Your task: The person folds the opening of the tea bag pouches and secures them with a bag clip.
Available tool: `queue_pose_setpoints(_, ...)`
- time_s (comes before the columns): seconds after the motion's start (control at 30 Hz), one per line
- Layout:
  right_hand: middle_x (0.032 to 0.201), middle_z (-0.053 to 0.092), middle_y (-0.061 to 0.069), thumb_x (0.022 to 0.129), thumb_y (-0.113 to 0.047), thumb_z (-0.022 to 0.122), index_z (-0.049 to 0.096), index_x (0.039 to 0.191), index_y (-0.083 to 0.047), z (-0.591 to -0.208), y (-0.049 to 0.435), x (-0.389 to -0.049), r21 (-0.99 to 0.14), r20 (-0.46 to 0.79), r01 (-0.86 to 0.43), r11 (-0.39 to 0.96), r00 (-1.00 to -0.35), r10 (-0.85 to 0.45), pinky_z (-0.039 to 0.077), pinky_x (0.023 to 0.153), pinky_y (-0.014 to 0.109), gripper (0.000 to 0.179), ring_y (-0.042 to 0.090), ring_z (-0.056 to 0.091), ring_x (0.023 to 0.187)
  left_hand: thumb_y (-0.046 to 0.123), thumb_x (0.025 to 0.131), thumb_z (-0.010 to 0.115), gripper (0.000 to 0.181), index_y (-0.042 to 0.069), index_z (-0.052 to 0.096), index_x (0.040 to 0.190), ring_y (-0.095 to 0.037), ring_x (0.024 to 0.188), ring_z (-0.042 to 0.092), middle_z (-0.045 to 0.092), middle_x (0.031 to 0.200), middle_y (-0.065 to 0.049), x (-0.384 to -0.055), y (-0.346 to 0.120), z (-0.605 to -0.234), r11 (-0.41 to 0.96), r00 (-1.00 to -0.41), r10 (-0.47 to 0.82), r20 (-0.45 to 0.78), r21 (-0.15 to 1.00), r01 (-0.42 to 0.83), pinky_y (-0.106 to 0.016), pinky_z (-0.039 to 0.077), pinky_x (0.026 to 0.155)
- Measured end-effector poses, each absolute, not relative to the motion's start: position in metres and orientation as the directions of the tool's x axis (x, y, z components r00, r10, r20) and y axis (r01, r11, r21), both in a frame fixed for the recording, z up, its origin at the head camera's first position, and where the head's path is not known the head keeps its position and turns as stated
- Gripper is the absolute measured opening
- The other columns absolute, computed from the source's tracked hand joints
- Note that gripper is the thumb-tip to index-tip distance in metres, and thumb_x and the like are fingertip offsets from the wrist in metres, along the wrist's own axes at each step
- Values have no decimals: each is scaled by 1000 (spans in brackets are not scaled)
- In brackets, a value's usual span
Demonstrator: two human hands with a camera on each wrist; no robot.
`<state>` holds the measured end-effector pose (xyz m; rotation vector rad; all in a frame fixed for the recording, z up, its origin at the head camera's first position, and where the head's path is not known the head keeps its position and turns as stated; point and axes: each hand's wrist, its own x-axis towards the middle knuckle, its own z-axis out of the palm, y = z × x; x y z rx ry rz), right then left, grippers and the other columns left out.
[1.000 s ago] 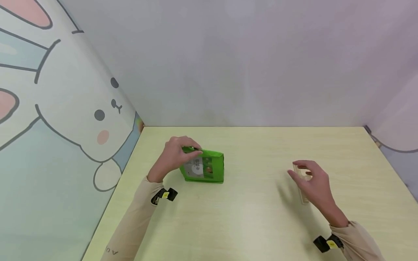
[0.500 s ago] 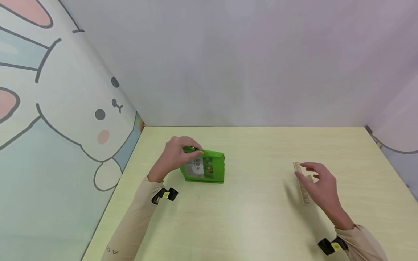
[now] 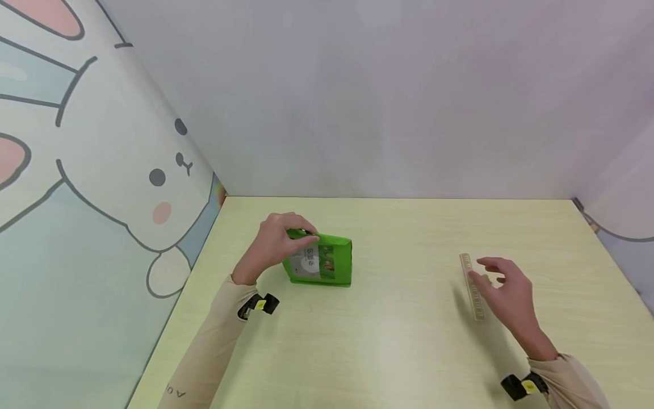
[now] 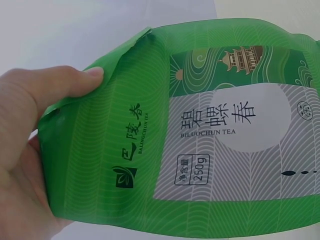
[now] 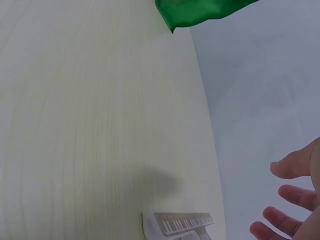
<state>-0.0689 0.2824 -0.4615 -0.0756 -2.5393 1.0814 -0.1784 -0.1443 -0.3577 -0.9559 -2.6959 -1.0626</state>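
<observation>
A green tea bag [image 3: 334, 267] stands on the table at centre left, printed with Biluochun Tea lettering. My left hand [image 3: 278, 241] pinches its folded top at the left corner, thumb in front. In the left wrist view the tea bag [image 4: 100, 165] fills most of the picture, with a thumb [image 4: 80, 82] over its edge. On the right lies a narrow beige strip [image 3: 471, 287] with a row of slots and a part sticking out at its side, partly hidden. My right hand [image 3: 508, 292] hovers just right of it, fingers loosely bent, holding nothing.
The pale wooden table [image 3: 388, 335] ends at a plain back wall [image 3: 388, 113]. At the left rises a wall [image 3: 102, 227] with a cartoon rabbit. Black wrist cameras sit on both forearms.
My right hand has drawn away to the right and slightly toward me, so more of the slotted strip shows. The left hand and the tea bag stay in place.
</observation>
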Motion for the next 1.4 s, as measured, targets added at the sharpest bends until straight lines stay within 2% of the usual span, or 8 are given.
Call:
queue_pose_setpoints(0.1, 106, 61, 14, 85, -14, 70, 64, 110, 1, -463, 285, -69, -698, 318, -92, 711, -928, 192, 39, 72, 26, 29, -11, 43, 89, 21, 83, 74, 5, 20, 76, 88, -6, 82, 62, 69, 88, 10, -179, -144, -358, 561, -798, 522, 301, 584, 587, -31, 50, 70)
queue_pose_setpoints(0.27, 107, 60, 15, 87, -17, 70, 64, 110, 1, -467, 291, -69, -697, 278, -48, 716, -938, 208, 40, 69, 17, 31, -3, 49, 89, 21, 83, 74, 5, 18, 76, 88, -7, 81, 62, 70, 88, 9, -179, -144, -357, 559, -793, 523, 312, 577, 596, -30, 50, 69)
queue_pose_setpoints(0.43, 109, 58, 20, 87, -17, 68, 62, 112, 4, -470, 296, -69, -695, 233, -3, 719, -947, 222, 39, 62, 7, 33, 25, 56, 91, 21, 83, 74, 6, 18, 76, 88, -7, 82, 62, 70, 88, 8, -179, -143, -357, 563, -795, 521, 311, 575, 594, -30, 49, 69)
queue_pose_setpoints(0.5, 109, 57, 22, 88, -17, 67, 60, 113, 6, -471, 298, -70, -691, 216, 11, 723, -951, 220, 38, 60, 9, 34, 35, 56, 92, 21, 83, 74, 6, 18, 76, 88, -7, 82, 62, 70, 87, 8, -179, -143, -357, 565, -796, 520, 310, 575, 592, -30, 49, 69)
queue_pose_setpoints(0.57, 109, 56, 25, 88, -17, 67, 59, 114, 7, -472, 299, -70, -688, 196, 26, 726, -956, 220, 38, 60, 13, 36, 39, 56, 92, 21, 83, 74, 6, 18, 76, 88, -7, 82, 62, 70, 87, 8, -179, -144, -357, 562, -795, 521, 311, 576, 593, -30, 49, 69)
queue_pose_setpoints(0.8, 110, 57, 27, 90, -22, 64, 56, 116, 8, -476, 302, -70, -685, 106, 98, 722, -967, 232, 41, 58, 21, 41, 41, 58, 91, 20, 83, 74, 7, 17, 76, 89, -7, 81, 62, 70, 88, 8, -180, -144, -358, 555, -787, 528, 320, 571, 605, -30, 50, 69)
queue_pose_setpoints(1.03, 102, 57, 27, 92, -29, 61, 54, 112, 9, -483, 307, -70, -666, -20, 190, 722, -971, 238, 44, 57, 30, 43, 38, 58, 87, 20, 83, 74, 7, 16, 76, 89, -8, 81, 63, 70, 88, 7, -180, -143, -358, 548, -785, 533, 318, 577, 606, -30, 50, 69)
queue_pose_setpoints(1.4, 101, 58, 28, 89, -34, 62, 51, 114, 11, -485, 313, -76, -596, -139, 293, 748, -955, 263, 40, 56, 31, 52, 36, 58, 85, 20, 83, 75, 6, 18, 76, 88, -7, 82, 62, 70, 88, 8, -180, -143, -359, 554, -802, 519, 296, 598, 580, -30, 50, 70)
